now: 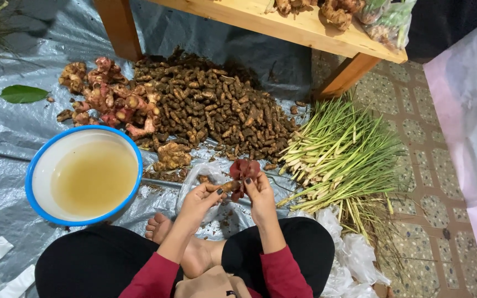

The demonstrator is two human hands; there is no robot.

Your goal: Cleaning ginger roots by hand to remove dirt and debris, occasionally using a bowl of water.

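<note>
I sit cross-legged on a grey plastic sheet (6, 138). My left hand (201, 197) and my right hand (259, 193) are together in front of me, both closed on a reddish-pink galangal root (243, 171). The left fingers pinch its lower brown end and the right hand wraps its upper red part. Just beyond my hands lies a big heap of small brown turmeric roots (216, 105). A pile of pinkish galangal roots (111, 99) lies to its left.
A blue-rimmed basin (37, 165) of yellowish water stands at my left. A bundle of lemongrass stalks (343, 154) lies at my right on the tiled floor. A wooden table (305, 27) stands beyond, with roots on it. Clear plastic bags (354, 254) lie by my right knee.
</note>
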